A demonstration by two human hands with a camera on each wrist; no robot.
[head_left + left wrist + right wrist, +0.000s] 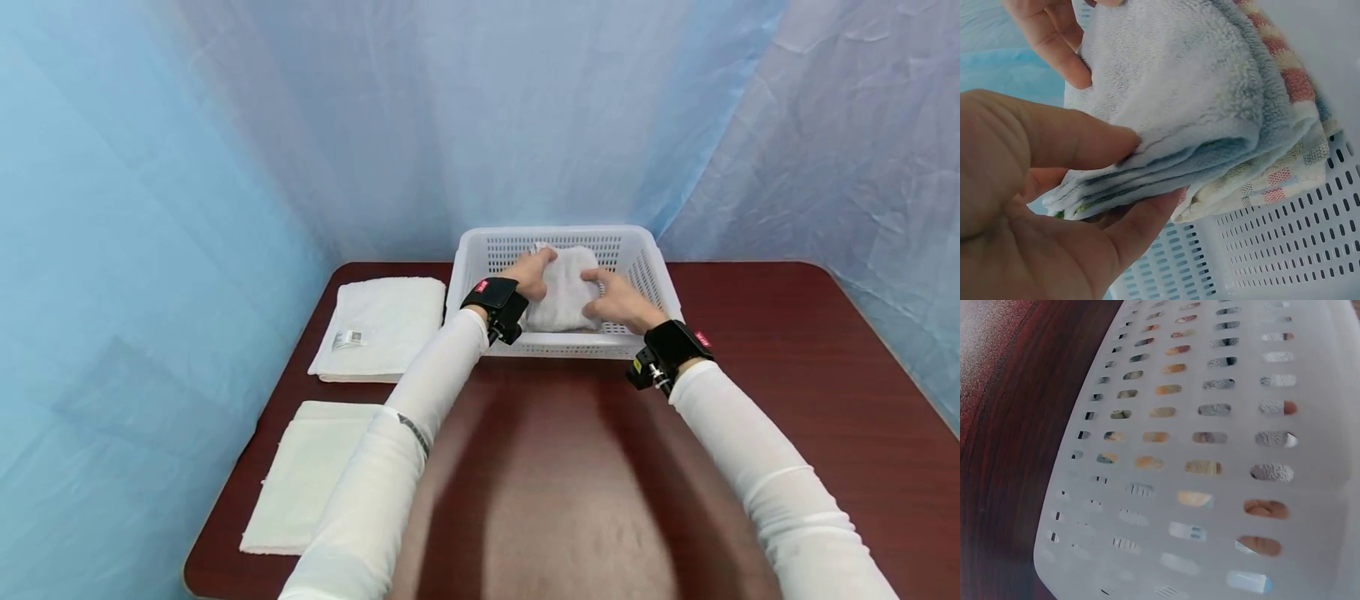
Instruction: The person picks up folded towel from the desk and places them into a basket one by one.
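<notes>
- Left bare hand [531,275] pinches a folded light-grey terry towel [564,287]; right bare hand [621,302] touches it, though whether it grips, I cannot tell.
- Dark red-brown table [772,350] below.
- White perforated plastic basket [555,348] at the surface's far edge, its near wall under the wrists.
- Folded white cloth [390,325], far left corner; pale folded cloth [318,475], near left corner, partly sleeve-covered.
- Towel between both hands, inside the basket.

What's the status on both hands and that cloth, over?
Left hand pinching pale folded cloth; right hand touching its right edge. Cloth inside white basket, patterned cloth beneath. Basket walls around it; no other obstruction seen.
</notes>
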